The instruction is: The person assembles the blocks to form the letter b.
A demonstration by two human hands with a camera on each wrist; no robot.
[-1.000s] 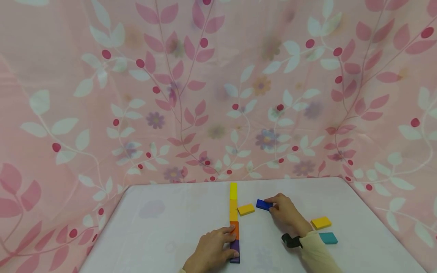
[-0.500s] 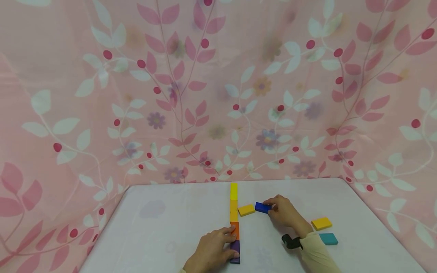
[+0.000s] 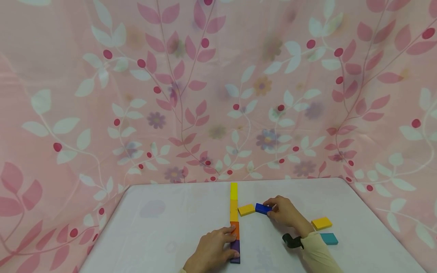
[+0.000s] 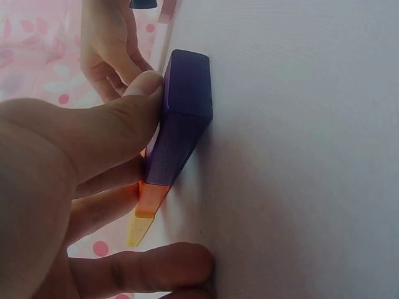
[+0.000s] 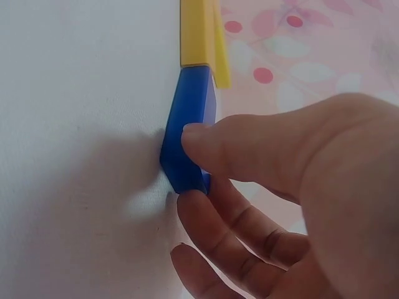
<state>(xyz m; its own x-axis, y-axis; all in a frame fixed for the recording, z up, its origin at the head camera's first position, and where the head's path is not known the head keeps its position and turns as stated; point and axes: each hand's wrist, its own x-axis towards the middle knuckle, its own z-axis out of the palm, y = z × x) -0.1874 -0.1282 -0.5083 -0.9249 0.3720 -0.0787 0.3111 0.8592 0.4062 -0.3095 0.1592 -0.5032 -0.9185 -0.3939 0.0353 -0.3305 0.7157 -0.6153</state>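
A straight line of flat blocks runs toward the far table edge: purple (image 3: 235, 246), orange (image 3: 235, 230), then two yellow blocks (image 3: 233, 209). My left hand (image 3: 212, 248) rests on this line, its thumb on the purple block (image 4: 184, 93) and fingertips on the orange one (image 4: 153, 199). To the right, my right hand (image 3: 285, 211) pinches a blue block (image 3: 263, 208) at its right end, with the thumb on its near side. The blue block's (image 5: 190, 118) left end meets a slanted yellow block (image 5: 194, 31), whose other end lies against the line.
Another yellow block (image 3: 321, 223) and a teal block (image 3: 329, 239) lie on the white table (image 3: 143, 235) beside my right forearm. A black strap mount (image 3: 291, 241) sits at the right wrist. A pink floral curtain (image 3: 218, 94) hangs behind the table.
My right hand has shifted the blue block slightly left and nearer, up against the end of the slanted yellow block. The left hand stays in place on the line.
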